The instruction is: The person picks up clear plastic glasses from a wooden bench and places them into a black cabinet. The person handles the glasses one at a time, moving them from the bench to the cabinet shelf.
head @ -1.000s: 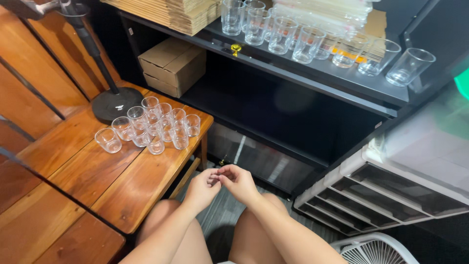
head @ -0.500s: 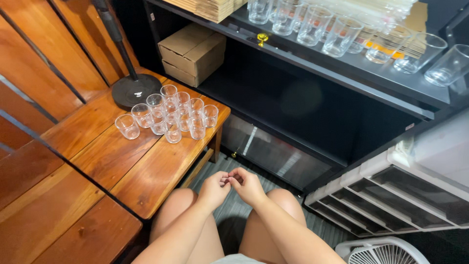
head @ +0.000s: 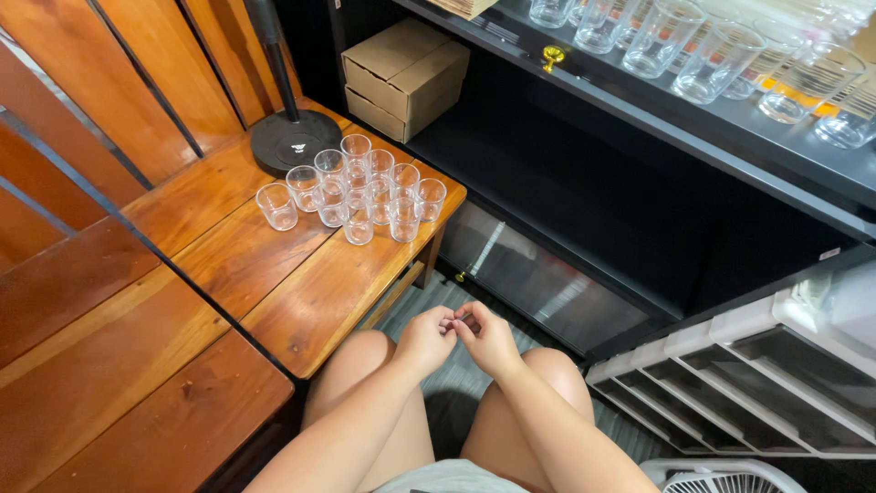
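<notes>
Both hands (head: pixel 456 334) pinch something tiny, hidden between fingertips (head: pixel 453 321); indistinct.

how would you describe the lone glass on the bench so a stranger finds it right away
Start at the wooden bench on the left and find the black round lamp base. In front of it stands a cluster of small clear glasses. The lone glass is at the far left, apart from the cluster.
</notes>
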